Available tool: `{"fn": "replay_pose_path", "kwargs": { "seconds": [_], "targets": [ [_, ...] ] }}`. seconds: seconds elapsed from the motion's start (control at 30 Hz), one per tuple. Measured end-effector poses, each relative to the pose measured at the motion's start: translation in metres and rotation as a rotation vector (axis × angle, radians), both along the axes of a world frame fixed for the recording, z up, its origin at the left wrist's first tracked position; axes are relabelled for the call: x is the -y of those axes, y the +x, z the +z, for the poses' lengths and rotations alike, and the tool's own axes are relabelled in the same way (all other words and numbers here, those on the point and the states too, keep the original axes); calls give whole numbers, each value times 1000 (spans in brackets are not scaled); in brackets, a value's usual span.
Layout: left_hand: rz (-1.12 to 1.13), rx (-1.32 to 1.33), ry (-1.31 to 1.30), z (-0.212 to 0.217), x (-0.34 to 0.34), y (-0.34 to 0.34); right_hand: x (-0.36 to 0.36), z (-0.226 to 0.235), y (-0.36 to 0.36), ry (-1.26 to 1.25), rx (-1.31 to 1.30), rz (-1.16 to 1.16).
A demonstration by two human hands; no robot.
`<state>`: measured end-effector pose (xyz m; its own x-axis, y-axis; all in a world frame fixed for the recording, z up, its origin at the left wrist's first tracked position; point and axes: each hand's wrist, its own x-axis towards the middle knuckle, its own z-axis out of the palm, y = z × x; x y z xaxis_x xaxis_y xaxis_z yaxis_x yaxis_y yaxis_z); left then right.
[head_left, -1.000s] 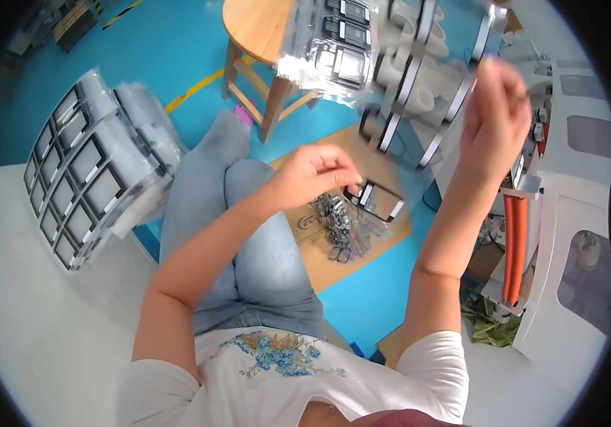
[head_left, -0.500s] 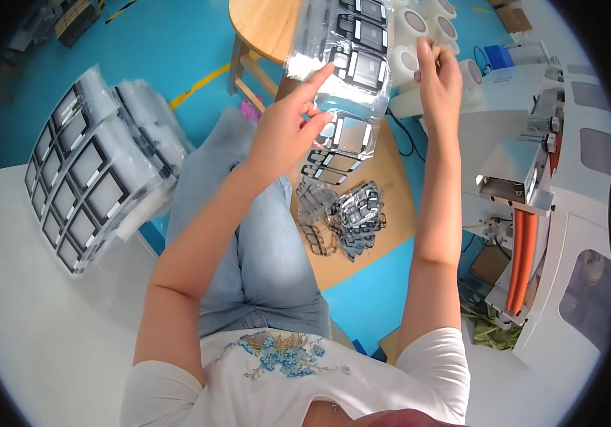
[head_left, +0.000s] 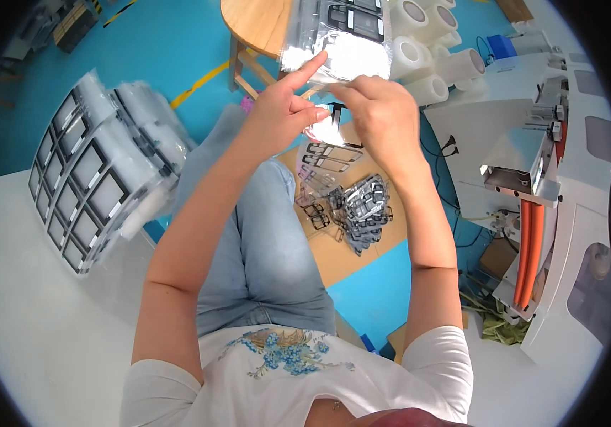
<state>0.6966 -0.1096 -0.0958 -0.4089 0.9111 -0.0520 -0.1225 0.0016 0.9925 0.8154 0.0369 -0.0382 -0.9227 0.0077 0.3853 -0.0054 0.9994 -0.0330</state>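
Note:
A clear, shiny plastic film strip (head_left: 355, 60) with black-framed label-like pieces hangs in front of me, strong glare washing out its middle. My left hand (head_left: 273, 117) grips it at the left edge, index finger stretched up along the film and thumb on a lower piece. From the right, my right hand (head_left: 387, 117) reaches across the strip with bent fingers closed at its lower part; the fingertips are partly hidden. Below the hands are more black-framed pieces (head_left: 330, 156). A heap of such pieces (head_left: 366, 206) lies on a brown cardboard sheet (head_left: 352, 267).
To my left, a thick stack of film sheets with black frames (head_left: 81, 178) lies on a white table (head_left: 35, 313). A round wooden stool (head_left: 252, 28) stands ahead. White film rolls (head_left: 426, 60) are at the far right, beside a white machine (head_left: 569, 213) with orange tubes (head_left: 528, 249).
My right hand has come down and left from beside the rolls to the strip. The left hand stays at the strip's left edge. The strip has shifted slightly and shows more glare.

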Motion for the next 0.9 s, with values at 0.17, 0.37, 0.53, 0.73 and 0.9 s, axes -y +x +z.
{"fn": "replay_pose_path", "kwargs": {
  "seconds": [0.17, 0.37, 0.53, 0.73, 0.9],
  "targets": [
    [13, -129, -9, 4, 4, 4, -21, 23, 68, -210, 13, -441],
    [33, 196, 107, 12, 19, 29, 0, -9, 99, -1035, 154, -222],
    [-191, -26, 19, -49, 27, 56, -18, 54, 46, -1211, -346, -190],
    [373, -22, 97, 17, 3, 45, -117, 22, -61, -1277, -275, -354],
    [268, -50, 82, -9, -8, 42, -129, -30, -58, -606, -417, -371]
  ]
}}
